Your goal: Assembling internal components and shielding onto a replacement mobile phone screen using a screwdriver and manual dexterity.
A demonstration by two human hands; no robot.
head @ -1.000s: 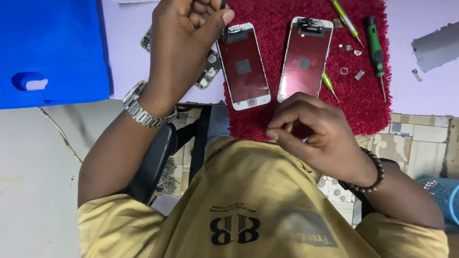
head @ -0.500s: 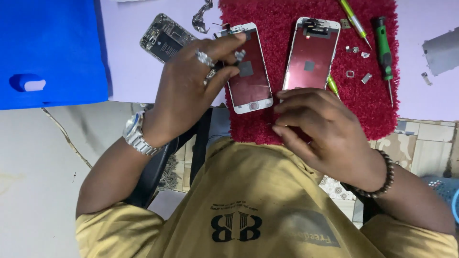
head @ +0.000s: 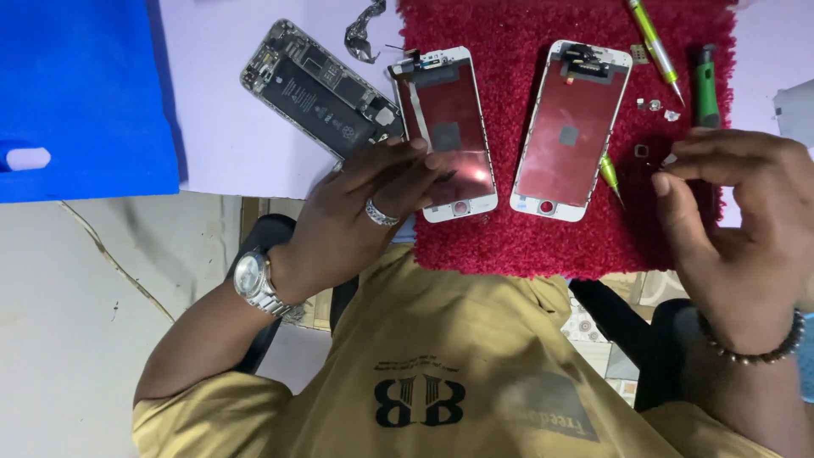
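Head view: the left hand (head: 360, 212) sits at the lower edge of the left screen (head: 447, 131), fingers (head: 398, 165) loosely spread, tips resting on the glass at its 7 o'clock corner, clamped on nothing. That screen lies face down on the red mat (head: 543, 237), the right screen (head: 570, 127) just beside it at 3 o'clock, the two apart. At 10 o'clock from the left hand lies the opened phone body (head: 318, 89), tilted on the lilac sheet (head: 220, 127), its lower end close to the fingertips. A crumpled foil piece (head: 363, 34) sits at 12 o'clock of it.

The right hand (head: 738, 229) hovers over the mat's right edge, thumb and forefinger nearly together; whether they pinch anything, I cannot tell. Small metal parts (head: 655, 105) lie at its 11 o'clock, a green screwdriver (head: 704, 85) at 12, a yellow-green tool (head: 651, 38) further up. A blue bag (head: 76, 93) fills the far left.
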